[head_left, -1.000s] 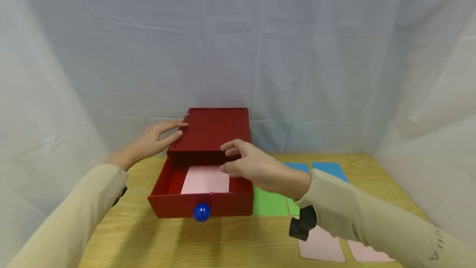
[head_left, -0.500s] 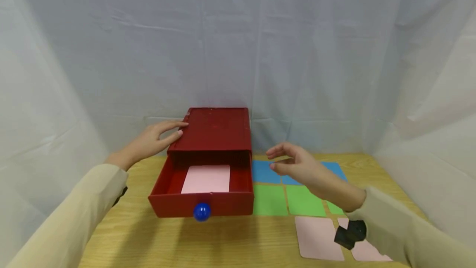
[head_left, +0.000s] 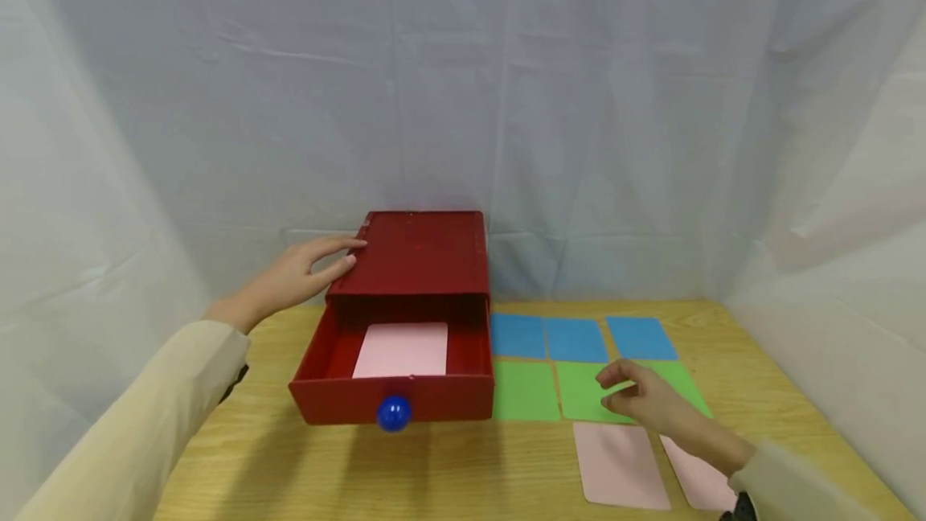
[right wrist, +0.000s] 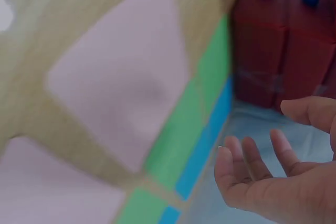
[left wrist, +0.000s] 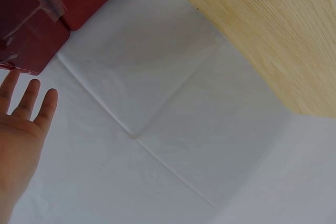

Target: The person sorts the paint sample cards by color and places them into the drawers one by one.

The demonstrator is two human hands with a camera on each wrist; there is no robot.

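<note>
From the head view, the right hand (head_left: 644, 402) has swung away from the open drawer (head_left: 394, 380), where a pink card (head_left: 402, 350) lies, down to the cards on the bench (head_left: 463, 465), empty, fingers loosely spread. The left hand (head_left: 304, 272) stays flat against the red box (head_left: 415, 252). The right wrist view shows the open palm over the green cards (right wrist: 202, 108).

The left hand (head_left: 300, 273) is stretched forward and inward, fingers straight and together, palm turned down — the forearm, covered by a beige sleeve (head_left: 137, 432), is angled up from the lower left. The right hand (head_left: 646, 403) is held low on the right — its fingers loosely curled, nothing gripped, the wrist bent slightly downward.
</note>
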